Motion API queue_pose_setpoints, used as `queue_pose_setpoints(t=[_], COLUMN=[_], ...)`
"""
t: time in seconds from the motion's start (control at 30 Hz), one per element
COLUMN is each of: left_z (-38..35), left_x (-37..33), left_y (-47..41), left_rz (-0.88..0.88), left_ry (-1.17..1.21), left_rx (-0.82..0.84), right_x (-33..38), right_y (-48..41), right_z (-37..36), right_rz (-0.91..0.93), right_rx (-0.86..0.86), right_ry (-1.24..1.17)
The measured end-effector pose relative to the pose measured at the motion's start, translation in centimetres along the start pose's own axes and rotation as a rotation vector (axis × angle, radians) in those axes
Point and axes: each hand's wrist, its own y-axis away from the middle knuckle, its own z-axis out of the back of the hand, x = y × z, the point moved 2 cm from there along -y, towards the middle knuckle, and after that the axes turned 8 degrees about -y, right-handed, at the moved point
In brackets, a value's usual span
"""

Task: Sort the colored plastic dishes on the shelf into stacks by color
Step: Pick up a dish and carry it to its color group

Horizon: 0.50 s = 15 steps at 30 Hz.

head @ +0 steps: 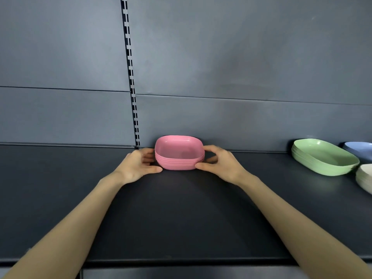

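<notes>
Pink dish stack (pixel 179 156), clasped by left grip (pixel 138 164), right grip (pixel 220 163) (both curled)

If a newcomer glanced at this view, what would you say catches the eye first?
The pink stack of dishes stands out at the back of the dark shelf, gripped on either side by the left hand and right hand. At the far right sits a green stack, with a blue dish and a cream dish cut off by the frame edge.
</notes>
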Motion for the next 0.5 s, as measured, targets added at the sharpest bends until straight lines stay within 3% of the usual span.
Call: queue_pose_setpoints(t=[0.13, 0.3, 0.5], left_z=[1.2, 2.0, -0.1], left_x=[-1.5, -5.9, -15.1], left_y=[1.3, 1.8, 1.6], left_rz=[0.0, -0.15, -0.355], left_ry=[-0.257, -0.524, -0.783], left_rx=[-0.035, -0.071, -0.123], right_x=[1.1, 2.2, 2.7], right_y=[0.2, 1.2, 4.7], right_z=[2.2, 7.2, 14.3], right_rz=[0.014, 0.013, 0.028], right_rx=[-0.03, -0.069, -0.175], right_ry=[0.147, 0.421, 0.554])
